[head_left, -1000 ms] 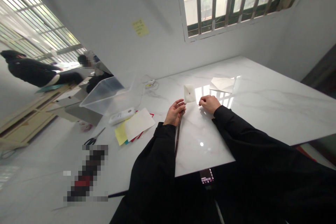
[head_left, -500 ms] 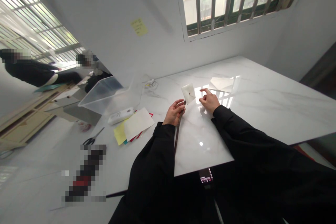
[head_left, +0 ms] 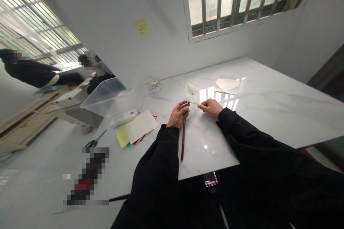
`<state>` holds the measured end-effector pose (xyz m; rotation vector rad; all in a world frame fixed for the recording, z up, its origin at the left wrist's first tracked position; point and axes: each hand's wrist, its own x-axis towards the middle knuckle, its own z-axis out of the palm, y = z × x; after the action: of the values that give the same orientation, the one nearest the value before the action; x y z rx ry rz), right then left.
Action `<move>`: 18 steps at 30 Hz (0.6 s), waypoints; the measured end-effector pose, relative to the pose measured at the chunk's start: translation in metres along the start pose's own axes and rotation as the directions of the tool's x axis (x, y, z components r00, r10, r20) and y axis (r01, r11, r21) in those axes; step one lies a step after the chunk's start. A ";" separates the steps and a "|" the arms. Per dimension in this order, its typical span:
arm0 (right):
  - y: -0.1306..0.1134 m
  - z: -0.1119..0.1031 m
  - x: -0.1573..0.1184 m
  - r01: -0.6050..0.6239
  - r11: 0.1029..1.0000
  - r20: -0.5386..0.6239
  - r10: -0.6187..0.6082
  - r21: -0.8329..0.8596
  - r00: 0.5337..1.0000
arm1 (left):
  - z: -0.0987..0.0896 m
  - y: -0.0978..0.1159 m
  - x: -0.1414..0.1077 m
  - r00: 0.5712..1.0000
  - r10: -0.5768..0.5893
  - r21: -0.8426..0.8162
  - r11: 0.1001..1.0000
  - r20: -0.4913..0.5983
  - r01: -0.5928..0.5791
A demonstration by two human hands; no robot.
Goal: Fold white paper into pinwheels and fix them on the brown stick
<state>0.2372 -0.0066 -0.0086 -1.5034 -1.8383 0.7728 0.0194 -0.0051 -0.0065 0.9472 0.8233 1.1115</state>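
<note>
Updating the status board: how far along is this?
Done: a white paper square with a dark centre dot sits at the tip of a thin brown stick. In hand: the left hand grips the stick; the right hand's fingers reach toward the paper. Left: a white sheet flat on the table, a cream sheet on coloured papers, both untouched.

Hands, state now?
Left hand: closed, holding a thin dark strip.
Right hand: open, empty, fingers near a white paper piece.

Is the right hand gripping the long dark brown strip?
No, the left hand grips the long dark brown strip, while the right hand is open beside the white paper square.
</note>
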 end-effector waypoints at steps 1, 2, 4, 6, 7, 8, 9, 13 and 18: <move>0.000 0.000 0.000 -0.001 1.000 -0.011 0.001 -0.002 1.000 | 0.000 0.000 0.000 1.000 -0.001 0.000 1.000 0.000 0.001; 0.000 0.000 0.000 -0.004 1.000 -0.031 0.004 -0.006 0.999 | 0.000 0.000 0.000 1.000 0.001 0.001 1.000 -0.001 -0.001; 0.001 -0.001 0.001 -0.025 0.999 -0.094 0.023 -0.020 0.995 | 0.000 0.000 0.000 1.000 0.011 0.004 1.000 -0.003 -0.011; 0.003 -0.002 0.002 -0.067 0.998 -0.160 0.063 -0.018 0.985 | -0.001 0.000 0.000 1.000 0.018 0.011 1.000 -0.006 -0.018; 0.004 -0.002 0.003 -0.091 0.996 -0.183 0.089 0.000 0.979 | -0.001 0.000 0.001 1.000 0.019 0.015 1.000 -0.008 -0.019; 0.005 -0.003 0.004 -0.113 0.993 -0.195 0.118 0.034 0.974 | 0.000 0.000 0.001 1.000 0.018 0.019 1.000 -0.010 -0.018; 0.006 -0.003 0.005 -0.135 0.987 -0.197 0.150 0.086 0.969 | 0.000 0.000 0.001 1.000 0.017 0.021 1.000 -0.010 -0.017; 0.001 -0.004 0.004 -0.244 0.883 -0.019 0.275 0.401 0.961 | 0.000 -0.001 0.002 1.000 0.022 0.015 1.000 -0.020 -0.021; -0.011 0.000 -0.006 -0.256 0.776 0.362 0.038 0.576 0.931 | -0.002 -0.001 0.003 0.999 0.022 -0.002 1.000 -0.045 -0.022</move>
<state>0.2317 -0.0145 -0.0004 -1.1269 -1.4582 1.6145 0.0187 -0.0021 -0.0084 0.9334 0.8495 1.1559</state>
